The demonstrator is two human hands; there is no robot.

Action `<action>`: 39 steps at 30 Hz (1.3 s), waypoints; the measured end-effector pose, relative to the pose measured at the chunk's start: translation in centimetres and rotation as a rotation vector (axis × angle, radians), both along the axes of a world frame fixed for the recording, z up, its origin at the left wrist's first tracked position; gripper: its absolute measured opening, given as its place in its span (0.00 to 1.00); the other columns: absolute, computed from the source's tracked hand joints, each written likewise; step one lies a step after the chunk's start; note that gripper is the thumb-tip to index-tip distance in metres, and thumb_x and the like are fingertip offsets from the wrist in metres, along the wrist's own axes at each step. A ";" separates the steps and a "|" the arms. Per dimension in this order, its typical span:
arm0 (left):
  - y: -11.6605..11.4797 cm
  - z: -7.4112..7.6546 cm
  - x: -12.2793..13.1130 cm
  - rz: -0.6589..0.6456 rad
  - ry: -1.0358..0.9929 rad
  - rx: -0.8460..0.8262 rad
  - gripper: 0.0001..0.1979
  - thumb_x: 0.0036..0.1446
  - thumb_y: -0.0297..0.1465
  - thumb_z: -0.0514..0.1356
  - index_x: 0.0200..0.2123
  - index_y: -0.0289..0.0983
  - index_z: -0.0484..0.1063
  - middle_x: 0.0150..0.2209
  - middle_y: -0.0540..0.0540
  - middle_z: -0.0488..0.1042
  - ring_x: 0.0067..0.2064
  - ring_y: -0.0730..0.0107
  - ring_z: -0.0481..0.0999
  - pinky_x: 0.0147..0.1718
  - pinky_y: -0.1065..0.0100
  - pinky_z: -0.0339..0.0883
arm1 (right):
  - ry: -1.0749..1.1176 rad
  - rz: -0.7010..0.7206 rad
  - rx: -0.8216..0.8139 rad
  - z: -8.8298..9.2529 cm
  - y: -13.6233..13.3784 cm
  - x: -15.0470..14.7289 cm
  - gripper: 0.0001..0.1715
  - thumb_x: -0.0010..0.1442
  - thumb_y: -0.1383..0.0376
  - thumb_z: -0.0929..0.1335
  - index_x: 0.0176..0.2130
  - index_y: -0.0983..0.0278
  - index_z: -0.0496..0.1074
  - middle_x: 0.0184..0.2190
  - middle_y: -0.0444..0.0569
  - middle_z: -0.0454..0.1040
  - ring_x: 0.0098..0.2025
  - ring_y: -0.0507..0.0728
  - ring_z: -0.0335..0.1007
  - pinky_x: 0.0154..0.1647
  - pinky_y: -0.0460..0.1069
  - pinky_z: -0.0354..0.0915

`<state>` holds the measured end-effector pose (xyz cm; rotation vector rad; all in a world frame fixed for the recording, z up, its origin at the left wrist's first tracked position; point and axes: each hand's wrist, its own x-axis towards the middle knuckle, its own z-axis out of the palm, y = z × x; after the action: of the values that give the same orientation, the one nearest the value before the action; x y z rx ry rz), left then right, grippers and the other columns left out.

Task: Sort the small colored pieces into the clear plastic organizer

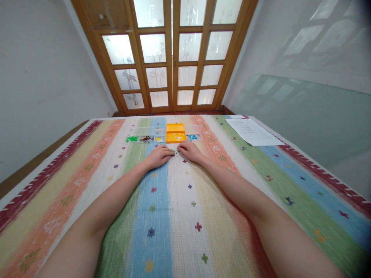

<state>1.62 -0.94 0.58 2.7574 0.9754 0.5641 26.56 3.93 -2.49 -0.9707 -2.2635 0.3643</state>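
Observation:
My left hand (160, 156) rests on the cloth with its fingers pressed together. At its fingertips are some tiny green pieces (174, 151), too small to name. Facing it from the other side, my right hand (189, 150) has thumb and fingers closed in a pinch; a small dark speck shows at the tips, but what it holds is unclear. Just beyond both hands stands an open yellow box (175, 127) with small white pieces in its near half. Clear trays flank it: green pieces (132, 139), dark brown pieces (147, 138) and yellow pieces (159, 139) left, blue pieces (192, 137) right.
A striped, patterned tablecloth (153, 212) covers the table. At the far right lies a printed sheet of paper (251, 132). Wooden doors with glass panes (187, 46) stand behind the table, and a glass panel (301, 116) leans along the right wall.

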 end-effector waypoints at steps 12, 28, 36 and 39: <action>-1.0 0.6 0.6 -0.043 0.022 0.009 0.18 0.68 0.32 0.53 0.56 0.42 0.77 0.54 0.45 0.79 0.54 0.59 0.72 0.59 0.56 0.64 | 0.006 0.005 -0.012 0.0 0.0 0.0 0.11 0.68 0.64 0.67 0.38 0.61 0.80 0.38 0.49 0.79 0.42 0.58 0.72 0.46 0.51 0.63; -1.4 1.1 1.3 -0.128 0.055 0.065 0.17 0.68 0.30 0.54 0.53 0.42 0.79 0.54 0.45 0.79 0.56 0.59 0.72 0.60 0.55 0.63 | -0.005 -0.001 0.002 0.0 0.1 0.0 0.10 0.69 0.66 0.67 0.38 0.62 0.80 0.38 0.49 0.80 0.42 0.57 0.73 0.45 0.50 0.63; -1.7 1.3 1.4 -0.186 0.015 0.010 0.17 0.64 0.28 0.56 0.52 0.43 0.80 0.53 0.45 0.78 0.56 0.57 0.71 0.60 0.53 0.62 | 0.014 -0.011 0.018 0.0 0.0 -0.1 0.11 0.69 0.66 0.67 0.38 0.62 0.80 0.38 0.50 0.79 0.43 0.57 0.72 0.47 0.51 0.63; -1.3 0.9 1.2 -0.185 -0.016 -0.033 0.18 0.64 0.28 0.56 0.53 0.44 0.80 0.54 0.45 0.78 0.57 0.57 0.70 0.61 0.53 0.62 | 0.010 -0.012 0.013 0.2 -0.2 -0.1 0.11 0.69 0.66 0.67 0.38 0.62 0.79 0.37 0.49 0.79 0.43 0.57 0.72 0.47 0.51 0.63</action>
<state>2.80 -2.29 1.47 2.7700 0.7091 0.5335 26.45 3.76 -2.25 -0.9740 -2.2472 0.3483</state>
